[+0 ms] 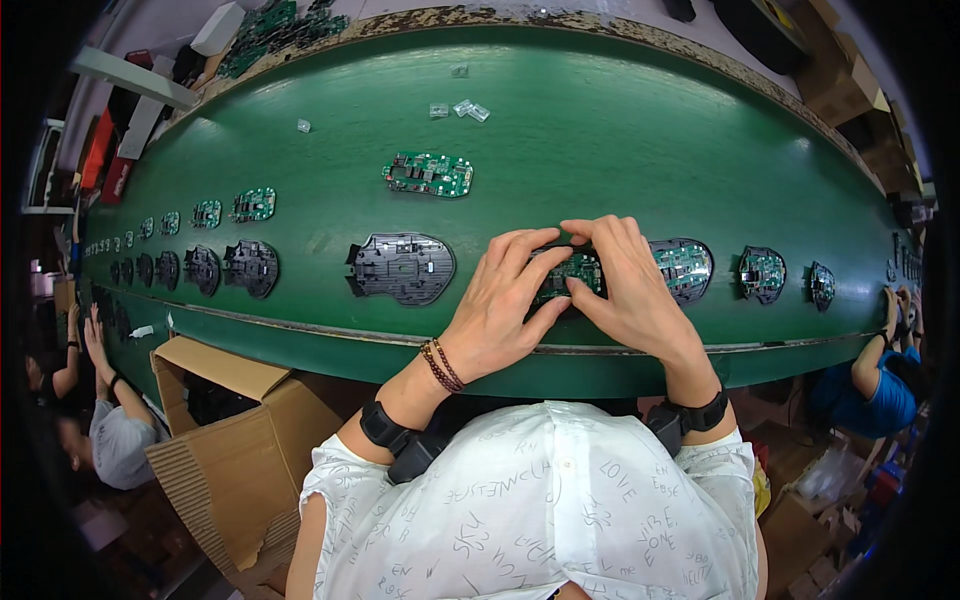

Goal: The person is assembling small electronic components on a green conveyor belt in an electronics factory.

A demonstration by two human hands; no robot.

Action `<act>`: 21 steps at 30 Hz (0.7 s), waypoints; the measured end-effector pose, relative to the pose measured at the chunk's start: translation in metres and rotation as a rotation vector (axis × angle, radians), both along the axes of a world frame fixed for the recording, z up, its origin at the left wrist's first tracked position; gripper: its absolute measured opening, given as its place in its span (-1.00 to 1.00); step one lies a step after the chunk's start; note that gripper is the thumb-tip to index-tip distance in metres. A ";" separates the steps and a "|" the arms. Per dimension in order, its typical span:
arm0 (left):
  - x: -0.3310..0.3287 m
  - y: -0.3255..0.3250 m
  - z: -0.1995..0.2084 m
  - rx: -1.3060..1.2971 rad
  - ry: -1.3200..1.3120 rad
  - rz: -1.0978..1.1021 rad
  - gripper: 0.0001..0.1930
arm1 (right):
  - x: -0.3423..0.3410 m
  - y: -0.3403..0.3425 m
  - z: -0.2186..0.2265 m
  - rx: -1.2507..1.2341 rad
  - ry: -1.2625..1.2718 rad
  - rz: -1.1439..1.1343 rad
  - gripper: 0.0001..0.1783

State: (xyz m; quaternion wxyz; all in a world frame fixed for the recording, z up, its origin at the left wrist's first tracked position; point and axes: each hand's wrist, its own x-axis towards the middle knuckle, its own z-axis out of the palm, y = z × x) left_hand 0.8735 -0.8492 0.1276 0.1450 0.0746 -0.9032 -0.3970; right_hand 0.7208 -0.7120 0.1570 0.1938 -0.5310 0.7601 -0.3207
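Observation:
Between my hands, a green circuit board (583, 266) sits in a black plastic shell on the green table, partly hidden by my fingers. My left hand (503, 296) is curled around its left side, thumb and index finger pressed at the board. From the other side my right hand (632, 287) wraps over it, thumb on the board's lower part. A bare black mouse-shaped shell (403, 269) lies left of my left hand, with a loose circuit board (428, 174) beyond it. Just right of my right hand rests a shell with a board in it (688, 268).
More fitted shells (763, 272) lie farther right. Rows of loose boards (253, 205) and black shells (251, 268) stretch left. Small clear plastic pieces (471, 109) lie farther back. An open cardboard box (235, 450) stands at the front left. Other people work at both ends.

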 end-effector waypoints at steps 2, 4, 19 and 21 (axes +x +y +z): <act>0.000 0.000 0.000 -0.003 0.000 -0.001 -0.46 | -0.004 0.005 0.001 0.003 -0.007 0.013 -0.35; 0.001 -0.001 0.001 0.007 0.011 -0.001 -0.46 | -0.008 0.012 0.006 -0.026 -0.108 0.071 -0.25; 0.000 -0.001 0.000 -0.001 -0.005 -0.001 -0.46 | -0.007 0.008 -0.001 -0.033 -0.084 0.033 -0.34; 0.000 -0.001 0.001 0.002 -0.004 -0.003 -0.46 | -0.005 0.002 -0.004 -0.027 -0.061 0.016 -0.38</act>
